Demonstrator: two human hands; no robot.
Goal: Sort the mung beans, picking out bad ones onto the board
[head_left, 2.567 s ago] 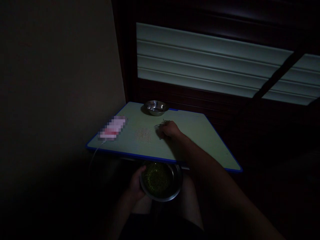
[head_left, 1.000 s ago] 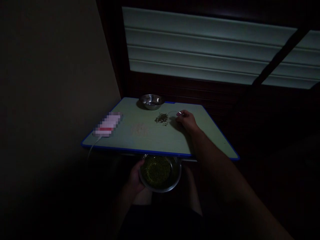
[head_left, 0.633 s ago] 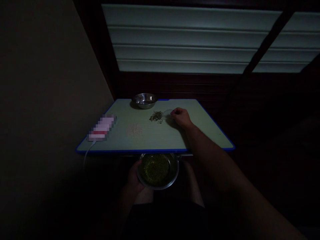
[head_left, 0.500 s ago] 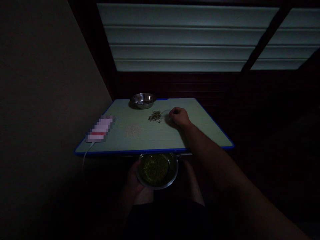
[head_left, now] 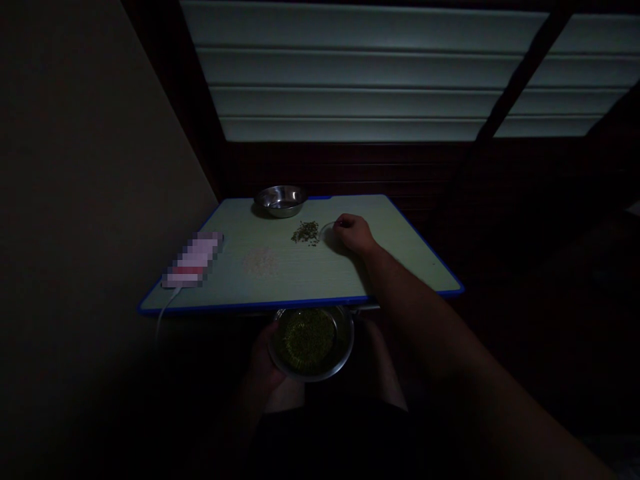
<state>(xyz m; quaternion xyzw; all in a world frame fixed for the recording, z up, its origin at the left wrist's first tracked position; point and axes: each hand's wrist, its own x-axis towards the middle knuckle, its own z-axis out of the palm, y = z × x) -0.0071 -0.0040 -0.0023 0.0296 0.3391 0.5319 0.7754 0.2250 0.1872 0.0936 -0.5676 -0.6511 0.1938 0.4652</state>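
Pinching a thin, clear item [head_left: 325,230] between thumb and fingertips of the right hand [head_left: 353,232]; too dim to tell cup from scoop. Holding it low over the board [head_left: 400,233], right beside a loose pile of green grains [head_left: 305,233]; cannot tell if touching. Change since a couple of seconds ago: no longer tipping grains from the hand, now lying scattered on the board, with the right hand drawn off to their right. Reading this as one portion emptied out, set apart from the pale pile [head_left: 260,262] nearer the front edge. Gripping the left side of a steel bowl [head_left: 320,379] with the left hand [head_left: 263,360], below the board's near edge; thumb at the rim, other fingers lost in shadow. Seeing more green grains inside. Farther out: second steel bowl [head_left: 283,212] at the back, blurred-out phone [head_left: 193,260] with white cable [head_left: 164,311] at left, slatted panel [head_left: 350,73] behind.
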